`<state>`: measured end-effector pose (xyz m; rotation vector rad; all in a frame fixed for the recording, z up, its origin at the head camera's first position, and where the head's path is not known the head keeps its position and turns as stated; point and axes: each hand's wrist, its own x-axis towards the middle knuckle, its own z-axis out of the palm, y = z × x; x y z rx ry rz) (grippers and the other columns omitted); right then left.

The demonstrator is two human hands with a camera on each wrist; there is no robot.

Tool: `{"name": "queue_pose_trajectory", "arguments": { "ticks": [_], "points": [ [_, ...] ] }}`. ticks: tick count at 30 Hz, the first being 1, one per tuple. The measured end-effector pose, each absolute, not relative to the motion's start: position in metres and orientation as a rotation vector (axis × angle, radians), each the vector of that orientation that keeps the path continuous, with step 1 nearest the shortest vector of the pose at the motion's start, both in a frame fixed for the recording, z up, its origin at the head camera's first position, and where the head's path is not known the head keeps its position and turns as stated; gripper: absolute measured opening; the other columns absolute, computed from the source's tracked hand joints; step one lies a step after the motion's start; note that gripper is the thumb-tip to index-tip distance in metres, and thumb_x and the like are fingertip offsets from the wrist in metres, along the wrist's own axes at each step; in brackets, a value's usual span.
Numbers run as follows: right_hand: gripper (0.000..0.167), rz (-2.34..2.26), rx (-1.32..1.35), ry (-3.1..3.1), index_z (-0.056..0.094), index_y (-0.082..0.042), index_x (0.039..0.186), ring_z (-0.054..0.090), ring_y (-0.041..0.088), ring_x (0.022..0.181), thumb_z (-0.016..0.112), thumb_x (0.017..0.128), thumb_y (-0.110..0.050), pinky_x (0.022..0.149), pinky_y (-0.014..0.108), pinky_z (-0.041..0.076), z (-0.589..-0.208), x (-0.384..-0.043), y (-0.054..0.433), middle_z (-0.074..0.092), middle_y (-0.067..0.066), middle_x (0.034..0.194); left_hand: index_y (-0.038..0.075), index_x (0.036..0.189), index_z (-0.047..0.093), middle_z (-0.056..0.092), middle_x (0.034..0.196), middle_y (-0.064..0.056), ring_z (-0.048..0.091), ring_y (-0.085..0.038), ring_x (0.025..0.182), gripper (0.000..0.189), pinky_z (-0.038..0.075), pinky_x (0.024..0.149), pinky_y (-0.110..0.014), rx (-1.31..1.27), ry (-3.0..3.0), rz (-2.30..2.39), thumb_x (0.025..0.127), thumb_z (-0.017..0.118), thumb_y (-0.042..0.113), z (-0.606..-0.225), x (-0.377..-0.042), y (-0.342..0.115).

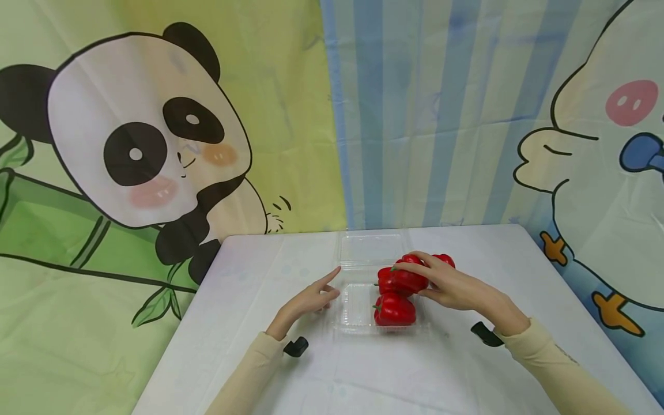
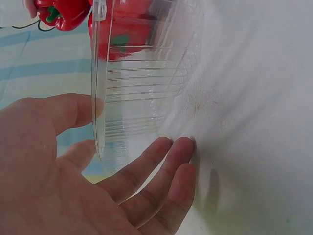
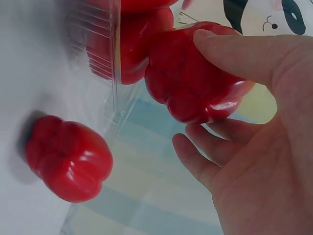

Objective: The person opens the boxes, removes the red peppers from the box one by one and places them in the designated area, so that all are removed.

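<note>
My right hand point(image 1: 453, 285) grips a glossy red bell pepper point(image 1: 408, 281) between thumb and fingers, just above the container's right half. Two more red bell peppers, a front one point(image 1: 395, 311) and a rear one point(image 1: 385, 281), sit in the right side of a clear plastic clamshell box point(image 1: 355, 308). In the right wrist view the held pepper point(image 3: 195, 73) overlaps the box's rim. My left hand point(image 1: 310, 297) is at the box's left edge, index finger extended; in the left wrist view its fingers point(image 2: 168, 183) are spread loosely beside the clear wall.
Another red bell pepper point(image 3: 71, 159) lies on the white table outside the box, partly hidden behind my right hand in the head view. The box's clear lid point(image 1: 370, 249) lies folded back toward the rear. A printed curtain point(image 1: 404, 115) hangs behind the table.
</note>
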<state>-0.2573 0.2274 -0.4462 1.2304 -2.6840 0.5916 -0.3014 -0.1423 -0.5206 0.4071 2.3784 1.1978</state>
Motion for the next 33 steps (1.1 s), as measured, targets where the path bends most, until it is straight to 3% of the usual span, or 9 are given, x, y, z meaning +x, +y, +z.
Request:
{"name": "queue_pose_trajectory", "arguments": {
  "ticks": [9, 21, 33],
  "points": [
    [0.079, 0.62, 1.192, -2.702, 0.045, -0.021, 0.15, 0.047, 0.029, 0.13, 0.078, 0.081, 0.0, 0.086, 0.039, 0.058, -0.446, -0.256, 0.237, 0.047, 0.011, 0.144, 0.037, 0.16, 0.021, 0.062, 0.128, -0.015, 0.061, -0.025, 0.081, 0.066, 0.044, 0.063, -0.032, 0.399, 2.367, 1.217, 0.104, 0.054, 0.031, -0.522, -0.302, -0.144],
    [0.079, 0.689, 1.104, -2.751, 0.045, -0.02, 0.15, 0.045, 0.03, 0.126, 0.079, 0.082, 0.0, 0.079, 0.03, 0.059, -0.452, -0.25, 0.249, 0.046, 0.012, 0.141, 0.04, 0.16, 0.022, 0.062, 0.129, -0.015, 0.061, -0.026, 0.081, 0.066, 0.044, 0.063, -0.033, 0.387, 2.366, 1.215, 0.103, 0.055, 0.032, -0.523, -0.302, -0.144],
    [0.081, 0.714, 1.006, -2.814, 0.043, -0.024, 0.151, 0.042, 0.036, 0.133, 0.08, 0.082, -0.004, 0.085, 0.04, 0.059, -0.457, -0.248, 0.26, 0.041, 0.017, 0.148, 0.036, 0.161, 0.021, 0.061, 0.13, -0.017, 0.059, -0.023, 0.076, 0.066, 0.043, 0.06, -0.032, 0.403, 2.37, 1.214, 0.103, 0.054, 0.031, -0.523, -0.303, -0.144]
  ]
}}
